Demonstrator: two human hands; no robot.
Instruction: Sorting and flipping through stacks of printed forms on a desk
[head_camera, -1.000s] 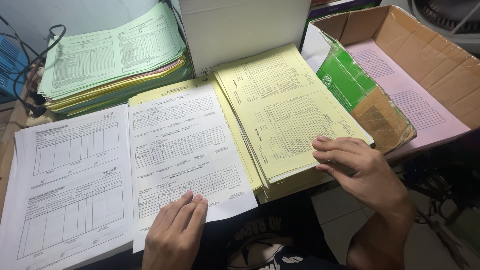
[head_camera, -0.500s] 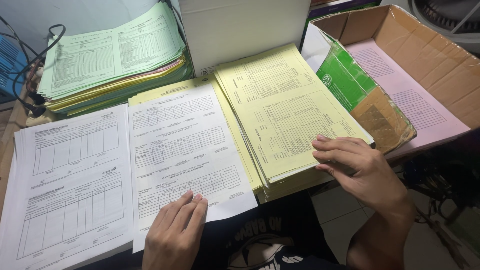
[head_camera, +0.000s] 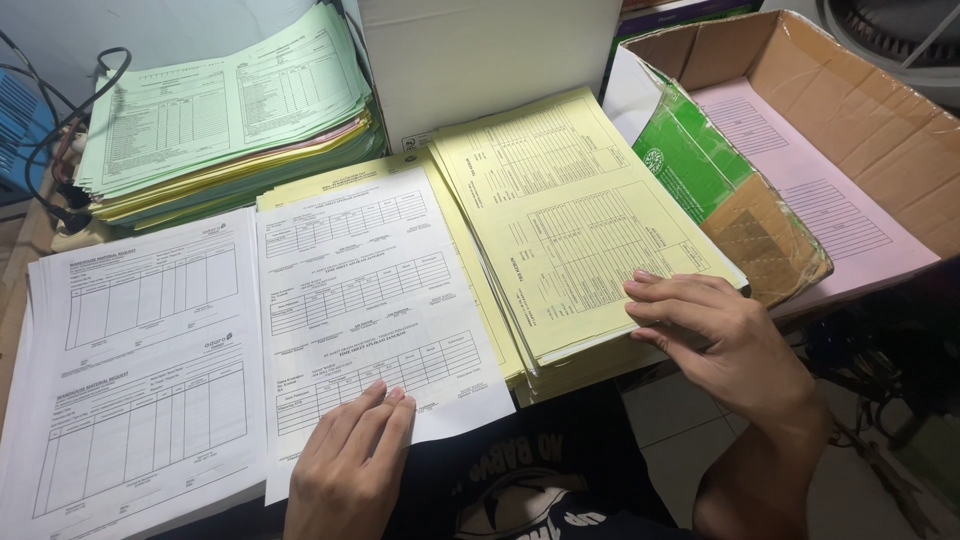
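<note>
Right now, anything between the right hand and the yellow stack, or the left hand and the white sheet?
Nothing visible. The right hand rests directly on the yellow stack; the left hand lies flat on the white sheet.

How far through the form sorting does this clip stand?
Done: white forms lie stacked at left, green forms piled behind. In hand: the left hand presses a single white sheet, and the right hand rests at the corner of the yellow stack. Left: that thick yellow stack, by appearance.
</note>
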